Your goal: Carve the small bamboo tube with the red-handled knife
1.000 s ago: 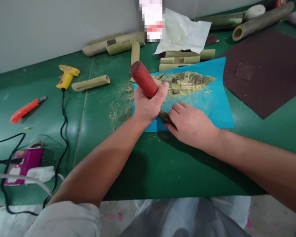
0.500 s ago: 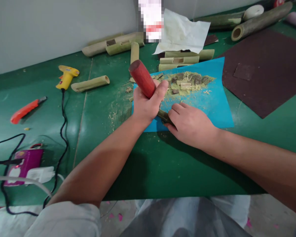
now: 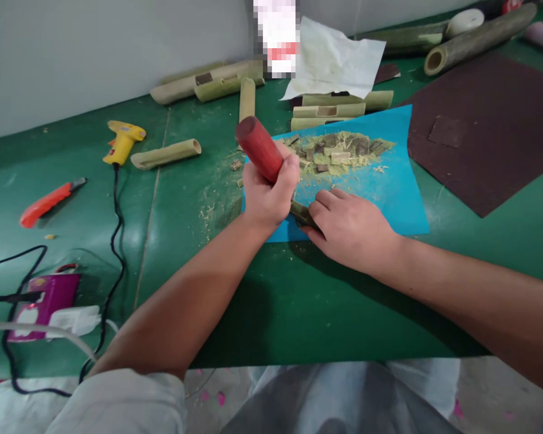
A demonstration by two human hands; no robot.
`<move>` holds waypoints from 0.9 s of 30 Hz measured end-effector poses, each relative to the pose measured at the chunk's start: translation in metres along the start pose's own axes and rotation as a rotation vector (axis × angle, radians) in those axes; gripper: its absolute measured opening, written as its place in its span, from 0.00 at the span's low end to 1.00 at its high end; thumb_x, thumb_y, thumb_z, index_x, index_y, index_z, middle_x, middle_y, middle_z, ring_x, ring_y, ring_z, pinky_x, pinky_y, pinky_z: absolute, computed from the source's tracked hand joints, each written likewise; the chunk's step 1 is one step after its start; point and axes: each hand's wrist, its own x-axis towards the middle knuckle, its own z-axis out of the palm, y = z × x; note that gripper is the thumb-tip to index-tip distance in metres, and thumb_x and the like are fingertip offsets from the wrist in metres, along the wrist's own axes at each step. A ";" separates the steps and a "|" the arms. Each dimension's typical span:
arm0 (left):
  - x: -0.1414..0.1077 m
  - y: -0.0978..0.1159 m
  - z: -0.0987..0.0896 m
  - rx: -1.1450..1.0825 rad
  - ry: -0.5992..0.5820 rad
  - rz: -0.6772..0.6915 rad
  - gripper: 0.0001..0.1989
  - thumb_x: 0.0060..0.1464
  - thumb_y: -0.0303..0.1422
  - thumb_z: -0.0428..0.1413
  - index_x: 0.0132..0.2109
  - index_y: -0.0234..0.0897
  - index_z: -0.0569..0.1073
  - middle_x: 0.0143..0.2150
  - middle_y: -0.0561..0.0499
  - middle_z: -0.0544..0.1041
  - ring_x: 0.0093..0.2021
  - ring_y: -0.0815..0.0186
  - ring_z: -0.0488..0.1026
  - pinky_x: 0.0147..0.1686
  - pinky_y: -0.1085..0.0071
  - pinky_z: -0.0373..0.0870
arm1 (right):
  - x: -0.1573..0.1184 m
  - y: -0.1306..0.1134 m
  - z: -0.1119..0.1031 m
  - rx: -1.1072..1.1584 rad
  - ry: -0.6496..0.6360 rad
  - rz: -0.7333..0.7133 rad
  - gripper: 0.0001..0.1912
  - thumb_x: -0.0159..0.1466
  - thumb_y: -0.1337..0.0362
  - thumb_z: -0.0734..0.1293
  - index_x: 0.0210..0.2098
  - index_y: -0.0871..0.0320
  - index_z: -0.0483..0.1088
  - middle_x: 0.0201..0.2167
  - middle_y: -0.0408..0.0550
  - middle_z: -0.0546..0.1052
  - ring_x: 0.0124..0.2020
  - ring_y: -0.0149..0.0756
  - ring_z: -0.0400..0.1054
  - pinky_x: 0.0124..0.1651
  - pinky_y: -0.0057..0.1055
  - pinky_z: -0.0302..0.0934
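My left hand [image 3: 268, 199] is wrapped round the thick red wooden handle [image 3: 260, 150] of a tool, which leans up and to the left. The tool's working end is hidden below the fist. A short, dark green bamboo piece [image 3: 302, 213] lies at the near edge of a blue sheet [image 3: 402, 205]. Closed over its right end is my right hand [image 3: 350, 229], while its left end disappears behind my left hand. Beyond both hands, a heap of bamboo shavings and small chips [image 3: 344, 150] rests on the sheet.
Cut bamboo pieces [image 3: 328, 111] lie at the back, near a crumpled white paper [image 3: 335, 60]. On the left are a yellow glue gun [image 3: 122, 141], a bamboo tube [image 3: 166, 154], an orange cutter knife [image 3: 49, 204] and a purple power strip [image 3: 58, 295] with cords. A brown sheet [image 3: 489, 132] lies right.
My left hand has shifted slightly, with the red handle tipping a little to the left and its thumb lower. My right hand and the bamboo piece have stayed put.
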 end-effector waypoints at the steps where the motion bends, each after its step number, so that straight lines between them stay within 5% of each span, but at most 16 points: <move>1: 0.000 -0.001 0.000 -0.003 0.008 0.022 0.29 0.62 0.60 0.60 0.28 0.41 0.69 0.24 0.54 0.68 0.25 0.69 0.66 0.28 0.68 0.68 | 0.000 0.000 0.000 0.002 0.002 -0.006 0.16 0.79 0.63 0.58 0.47 0.63 0.76 0.45 0.60 0.79 0.50 0.48 0.72 0.46 0.39 0.63; 15: -0.001 -0.004 -0.003 0.006 0.048 0.074 0.23 0.63 0.47 0.64 0.27 0.40 0.69 0.23 0.56 0.67 0.24 0.70 0.65 0.27 0.70 0.67 | 0.000 0.002 0.011 0.042 0.111 -0.011 0.13 0.73 0.61 0.62 0.42 0.61 0.77 0.38 0.57 0.79 0.43 0.48 0.72 0.40 0.40 0.58; 27: 0.002 -0.006 -0.010 0.047 -0.027 0.118 0.23 0.65 0.48 0.63 0.26 0.39 0.70 0.24 0.54 0.69 0.25 0.69 0.67 0.31 0.67 0.70 | 0.001 0.005 0.014 0.060 0.166 0.005 0.10 0.72 0.64 0.63 0.43 0.58 0.77 0.40 0.56 0.78 0.44 0.50 0.73 0.40 0.41 0.60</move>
